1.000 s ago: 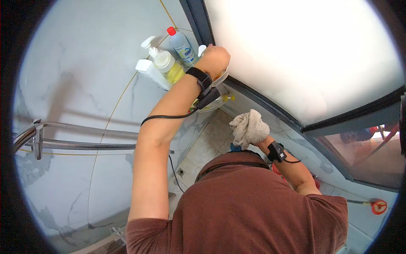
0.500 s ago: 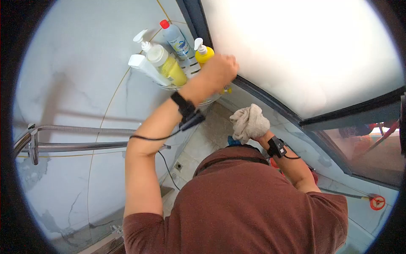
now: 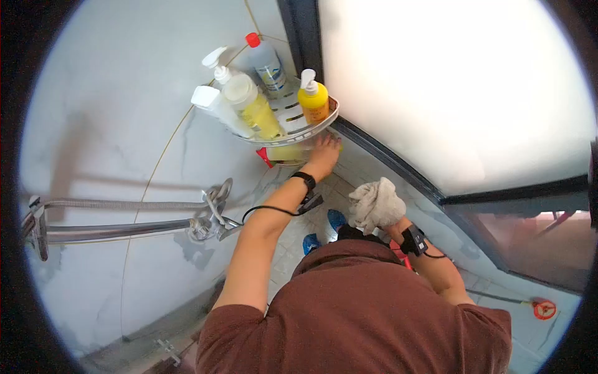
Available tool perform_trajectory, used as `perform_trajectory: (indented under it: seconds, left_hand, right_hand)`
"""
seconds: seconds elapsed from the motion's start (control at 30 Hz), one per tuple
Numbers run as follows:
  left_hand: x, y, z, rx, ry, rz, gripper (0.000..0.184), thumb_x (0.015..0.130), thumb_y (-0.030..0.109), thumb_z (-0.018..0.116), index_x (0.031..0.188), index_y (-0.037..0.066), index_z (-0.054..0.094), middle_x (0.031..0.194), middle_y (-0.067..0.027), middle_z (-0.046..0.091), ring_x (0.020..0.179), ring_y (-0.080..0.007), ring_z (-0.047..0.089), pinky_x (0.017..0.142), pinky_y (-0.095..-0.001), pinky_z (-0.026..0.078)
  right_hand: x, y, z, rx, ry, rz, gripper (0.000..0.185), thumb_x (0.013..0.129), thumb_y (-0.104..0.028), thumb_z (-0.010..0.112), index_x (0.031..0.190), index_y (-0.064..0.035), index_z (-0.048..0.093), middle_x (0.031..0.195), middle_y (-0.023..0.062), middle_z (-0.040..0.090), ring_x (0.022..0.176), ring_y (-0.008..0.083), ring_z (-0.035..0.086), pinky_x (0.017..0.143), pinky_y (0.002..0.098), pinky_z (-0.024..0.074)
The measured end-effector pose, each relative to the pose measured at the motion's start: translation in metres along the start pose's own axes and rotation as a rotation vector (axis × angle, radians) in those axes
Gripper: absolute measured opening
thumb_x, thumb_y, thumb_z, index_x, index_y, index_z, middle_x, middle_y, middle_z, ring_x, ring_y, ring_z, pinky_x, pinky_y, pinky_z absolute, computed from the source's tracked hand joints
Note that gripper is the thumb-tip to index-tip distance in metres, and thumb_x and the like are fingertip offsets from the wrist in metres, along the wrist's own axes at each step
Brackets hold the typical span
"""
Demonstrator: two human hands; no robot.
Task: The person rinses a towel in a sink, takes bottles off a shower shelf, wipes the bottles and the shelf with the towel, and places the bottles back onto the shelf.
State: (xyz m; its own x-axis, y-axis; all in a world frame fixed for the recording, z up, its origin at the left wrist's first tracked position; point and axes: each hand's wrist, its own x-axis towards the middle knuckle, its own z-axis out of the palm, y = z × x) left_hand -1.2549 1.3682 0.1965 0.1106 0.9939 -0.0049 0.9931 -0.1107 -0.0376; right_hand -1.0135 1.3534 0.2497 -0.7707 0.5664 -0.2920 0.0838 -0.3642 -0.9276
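And there's your left arm (image 3: 252,246), reaching out with a soft bend, your left hand (image 3: 324,154) back-upward at the front edge of the shelf (image 3: 305,133), fingertips hard to make out! Over right of the shelf, nearer your body, your right arm (image 3: 439,268) bends, your right hand (image 3: 395,230) clenched, fingers mostly covered.

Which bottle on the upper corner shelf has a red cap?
The pale bluish bottle at the back of the upper shelf, beside the dark frame. The other bottles up there show white or pale tops instead.
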Motion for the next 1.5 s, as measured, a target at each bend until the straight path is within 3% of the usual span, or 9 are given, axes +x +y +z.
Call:
perform_trajectory:
  seconds: [0.23,0.47,0.57,0.87,0.97,1.0,1.1,1.23,1.5]
  left_hand:
    - [0.023,-0.010,0.034,-0.015,-0.069,-0.170,0.037,0.081,0.011,0.054,0.117,0.003,0.056,0.117,-0.0130,0.057,0.113,-0.0281,0.049,0.098,-0.0442,0.032]
    - [0.021,-0.019,0.024,-0.044,-0.100,-0.200,0.031,0.084,0.011,0.049,0.113,0.004,0.057,0.113,-0.0114,0.058,0.112,-0.0269,0.049,0.095,-0.0448,0.036]
    - [-0.010,-0.026,-0.016,-0.169,-0.013,-0.148,0.027,0.085,0.009,0.046,0.110,0.002,0.054,0.119,-0.0146,0.055,0.117,-0.0287,0.047,0.098,-0.0465,0.035]
    - [-0.140,-0.057,-0.084,-0.531,0.466,0.031,0.033,0.078,0.004,0.056,0.111,0.004,0.050,0.122,-0.0121,0.054,0.122,-0.0305,0.045,0.107,-0.0498,0.025]
    - [-0.166,-0.041,-0.133,-0.638,0.551,-0.008,0.036,0.075,0.002,0.063,0.108,0.004,0.050,0.116,-0.0121,0.058,0.117,-0.0328,0.049,0.106,-0.0480,0.028]
    - [-0.174,-0.034,-0.155,-0.684,0.572,-0.023,0.037,0.073,0.002,0.066,0.107,0.004,0.050,0.115,-0.0123,0.059,0.115,-0.0336,0.050,0.105,-0.0471,0.030]
    - [-0.181,-0.014,-0.180,-1.032,0.667,-0.142,0.041,0.071,0.005,0.072,0.106,0.005,0.050,0.112,-0.0129,0.059,0.112,-0.0343,0.051,0.099,-0.0436,0.037]
    - [-0.178,0.001,-0.192,-1.025,0.700,-0.130,0.040,0.073,0.006,0.072,0.107,0.004,0.050,0.110,-0.0136,0.060,0.108,-0.0317,0.054,0.094,-0.0403,0.041]
    - [-0.178,-0.008,-0.229,-1.004,0.672,-0.108,0.043,0.076,0.011,0.073,0.112,0.002,0.051,0.107,-0.0137,0.060,0.103,-0.0266,0.057,0.092,-0.0350,0.042]
  right_hand:
    - [-0.009,-0.016,0.006,0.760,0.100,0.212,0.052,0.087,-0.045,0.047,0.094,0.0050,0.056,0.085,0.0114,0.060,0.074,0.0230,0.057,0.063,0.0335,0.0475]
    - [-0.011,-0.014,-0.002,0.286,0.115,0.189,0.058,0.090,-0.047,0.039,0.096,0.0076,0.056,0.082,0.0125,0.061,0.076,0.0260,0.059,0.062,0.0379,0.0477]
    - [-0.012,-0.030,0.004,0.552,0.072,0.197,0.042,0.088,-0.038,0.048,0.098,0.0010,0.060,0.081,0.0098,0.062,0.076,0.0246,0.060,0.066,0.0374,0.0479]
    - [0.004,-0.038,0.024,-1.035,-0.031,-0.414,0.034,0.079,-0.029,0.062,0.108,-0.0126,0.059,0.101,0.0050,0.062,0.093,0.0218,0.057,0.084,0.0345,0.0436]
    - [0.012,-0.006,0.029,-0.600,-0.107,-0.269,0.039,0.080,-0.025,0.064,0.116,-0.0140,0.055,0.116,0.0038,0.058,0.109,0.0220,0.052,0.097,0.0348,0.0373]
    - [0.013,0.001,0.036,0.001,-0.156,-0.111,0.040,0.080,-0.024,0.064,0.117,-0.0139,0.055,0.117,0.0039,0.057,0.110,0.0223,0.052,0.098,0.0352,0.0364]
    - [0.017,-0.036,0.054,-0.712,-0.143,-0.667,0.042,0.069,-0.020,0.075,0.107,-0.0113,0.061,0.107,0.0053,0.061,0.098,0.0232,0.056,0.088,0.0352,0.0440]
    - [0.049,-0.058,0.113,-0.215,-0.120,-0.402,0.042,0.053,-0.017,0.084,0.089,-0.0066,0.065,0.089,0.0063,0.063,0.080,0.0235,0.059,0.072,0.0309,0.0487]
    - [0.047,-0.058,0.124,-0.588,-0.139,-0.559,0.051,0.051,-0.026,0.081,0.094,-0.0058,0.060,0.086,0.0129,0.062,0.076,0.0261,0.061,0.069,0.0314,0.0488]
